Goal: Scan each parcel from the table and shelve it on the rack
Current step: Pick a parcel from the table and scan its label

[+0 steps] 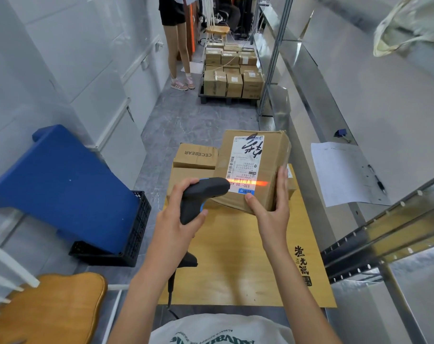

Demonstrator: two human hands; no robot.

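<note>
The right hand (273, 209) grips the box (254, 170) by its near corner — thumb on top, fingers around the side. The left hand (178, 217) is curled around the scanner (201, 194). The box looks light and stiff — one hand seems enough.

table (235, 264): wood | on it: 2 cardboard boxes (186, 176), far end

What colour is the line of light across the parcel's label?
Orange-red, a bright stripe from the scanner, seen in the head view.

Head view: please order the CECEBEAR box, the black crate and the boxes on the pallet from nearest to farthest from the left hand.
1. CECEBEAR box, on the table beyond the left hand.
2. Black crate, on the floor, left.
3. Boxes on the pallet, far down the aisle.
</note>
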